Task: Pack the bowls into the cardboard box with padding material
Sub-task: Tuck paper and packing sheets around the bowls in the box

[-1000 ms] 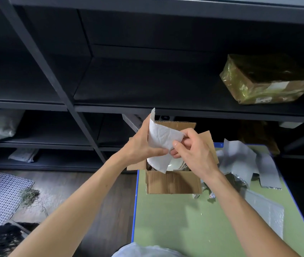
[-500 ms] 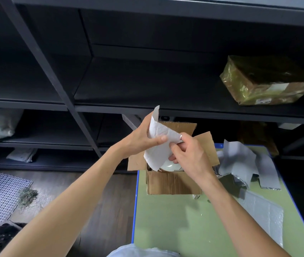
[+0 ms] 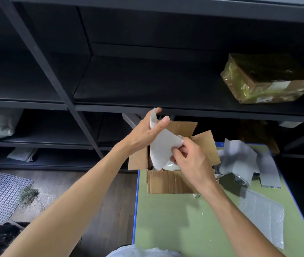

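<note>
Sheet (image 3: pixel 163 145) is tilting lower towards the bowl (image 3: pixel 169 166) beneath both grips; left hand (image 3: pixel 143 134) is pinching its top, right hand (image 3: pixel 190 160) its corner; box (image 3: pixel 167 182) is likely getting padded.

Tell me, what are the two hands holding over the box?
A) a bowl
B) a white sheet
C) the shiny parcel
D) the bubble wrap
B: the left hand and the right hand both pinch the white sheet above the open cardboard box.
</note>
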`<act>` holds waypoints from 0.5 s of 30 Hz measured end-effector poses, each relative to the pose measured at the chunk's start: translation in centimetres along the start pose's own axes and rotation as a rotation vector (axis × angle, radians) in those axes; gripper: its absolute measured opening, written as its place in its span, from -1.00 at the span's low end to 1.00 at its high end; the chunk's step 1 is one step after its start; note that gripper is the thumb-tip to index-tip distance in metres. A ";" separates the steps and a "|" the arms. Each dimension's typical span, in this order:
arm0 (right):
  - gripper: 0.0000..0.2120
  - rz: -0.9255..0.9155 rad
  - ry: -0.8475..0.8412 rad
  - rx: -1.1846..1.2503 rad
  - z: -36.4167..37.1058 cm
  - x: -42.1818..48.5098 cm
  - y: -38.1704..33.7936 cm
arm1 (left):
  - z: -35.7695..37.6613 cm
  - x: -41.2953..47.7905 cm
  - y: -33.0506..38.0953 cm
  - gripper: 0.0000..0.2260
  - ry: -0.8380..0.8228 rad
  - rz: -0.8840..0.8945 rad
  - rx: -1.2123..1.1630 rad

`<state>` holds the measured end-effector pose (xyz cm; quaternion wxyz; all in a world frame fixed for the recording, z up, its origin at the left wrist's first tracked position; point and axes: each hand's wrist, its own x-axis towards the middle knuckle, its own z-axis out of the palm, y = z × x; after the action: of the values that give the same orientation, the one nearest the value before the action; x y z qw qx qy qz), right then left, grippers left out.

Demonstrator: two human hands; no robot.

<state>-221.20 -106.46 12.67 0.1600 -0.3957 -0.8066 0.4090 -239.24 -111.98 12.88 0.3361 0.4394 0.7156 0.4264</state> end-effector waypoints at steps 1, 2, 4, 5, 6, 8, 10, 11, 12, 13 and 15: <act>-0.93 0.004 -0.006 0.009 0.1 0.0 0.1 | 0.1 0.0 -0.1 -0.31 0.010 -0.013 0.012; -0.92 0.008 -0.010 0.018 0.2 0.0 0.3 | 0.1 0.0 -0.1 -0.32 0.021 -0.020 0.018; -0.92 0.011 -0.012 0.031 0.3 0.1 0.3 | 0.1 -0.1 0.0 -0.32 0.046 -0.024 0.030; -0.93 0.008 -0.009 0.036 0.3 0.1 0.3 | 0.0 -0.2 0.1 -0.33 0.063 -0.024 0.039; -0.93 0.002 -0.007 0.041 0.4 0.2 0.4 | -0.2 -0.2 0.3 -0.35 0.083 -0.025 0.051; -0.90 -0.004 -0.019 0.040 0.5 0.3 0.3 | -0.5 -0.1 0.7 -0.41 0.117 -0.028 0.080; -0.91 0.013 -0.052 0.058 0.7 0.3 0.4 | -0.6 0.0 0.8 -0.47 0.122 -0.050 0.122; -0.93 0.028 -0.072 0.077 0.8 0.3 0.5 | -0.6 0.1 0.7 -0.51 0.118 -0.064 0.142; -0.94 0.040 -0.090 0.097 0.9 0.2 0.6 | -0.5 0.0 0.5 -0.55 0.114 -0.076 0.154; -0.93 0.049 -0.106 0.114 1.0 0.2 0.6 | -0.4 0.0 0.4 -0.58 0.113 -0.086 0.158; -0.88 0.065 -0.134 0.146 1.1 0.1 0.8 | -0.2 -0.2 0.2 -0.61 0.116 -0.093 0.149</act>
<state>-221.53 -106.67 11.37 0.1207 -0.3807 -0.7703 0.4971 -239.26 -112.19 13.20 0.2799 0.4041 0.7832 0.3807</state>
